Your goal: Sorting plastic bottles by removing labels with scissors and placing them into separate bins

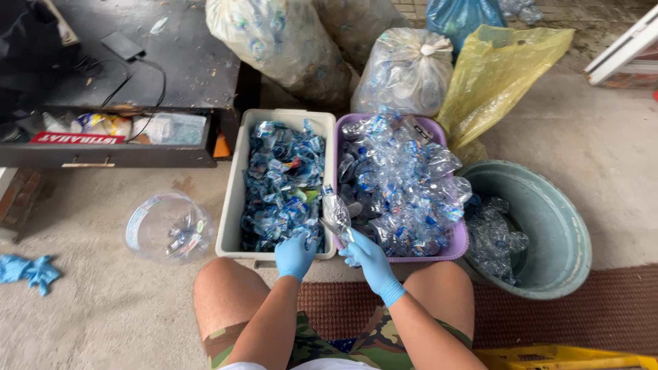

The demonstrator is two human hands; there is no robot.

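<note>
Looking down from the head view, the person sits with knees apart, both hands in blue gloves. The right hand (pixel 370 257) is clamped on the lower end of a crushed clear bottle (pixel 336 211), held over the gap between the two bins. The left hand (pixel 296 255) rests closed at the near edge of the white bin (pixel 233 199), seemingly gripping a label strip there. The bottle could slip from the thin glove and drop between the bins. The white bin holds blue label scraps; the purple bin (pixel 458 241) is heaped with crushed clear bottles; the grey-green tub (pixel 548 226) holds a few more; a clear bowl (pixel 168 227) holds small bits
</note>
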